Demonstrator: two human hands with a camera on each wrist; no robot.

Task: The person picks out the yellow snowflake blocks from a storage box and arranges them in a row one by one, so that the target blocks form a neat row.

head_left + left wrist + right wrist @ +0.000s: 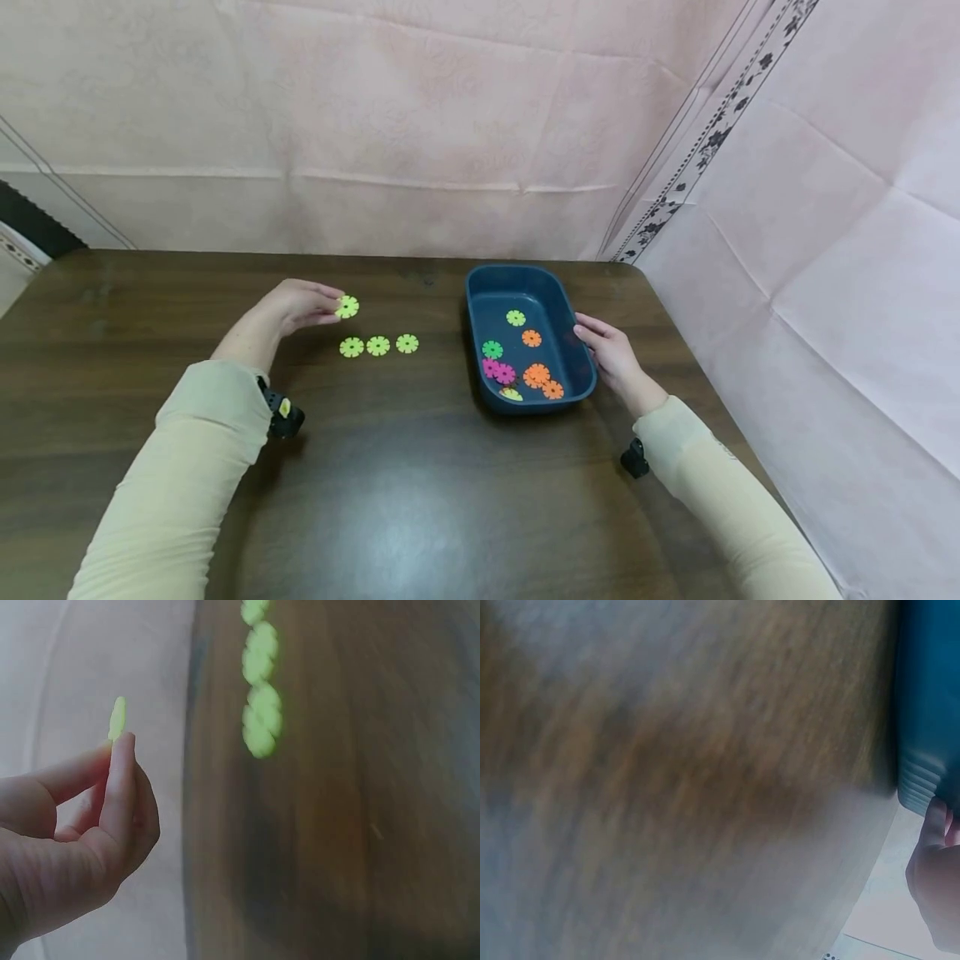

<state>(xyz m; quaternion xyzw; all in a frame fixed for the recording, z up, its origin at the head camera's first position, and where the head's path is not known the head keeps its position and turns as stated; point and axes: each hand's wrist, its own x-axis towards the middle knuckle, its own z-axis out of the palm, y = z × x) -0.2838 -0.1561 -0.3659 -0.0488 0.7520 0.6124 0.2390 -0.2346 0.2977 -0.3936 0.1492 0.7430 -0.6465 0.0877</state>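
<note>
My left hand (302,303) pinches a yellow-green snowflake disc (347,307) between thumb and fingertips. The left wrist view shows this disc (118,718) edge-on, held up off the table. Just nearer to me, three matching discs (378,346) lie in a row on the wood. To the right stands a dark blue plastic tray (498,287); my right hand (613,358) grips its right side at the rim. Inside are several loose discs: orange (536,376), pink (505,374), green (492,349) and yellow-green (515,318). In the right wrist view the hand (936,877) is partly cut off beside the tray's ribbed wall.
The brown wooden table (360,500) reaches back to a pale cloth-covered wall (420,125). Another pale cloth (847,275) with a floral border hangs along the right edge. A small black device (283,414) is strapped to the left wrist.
</note>
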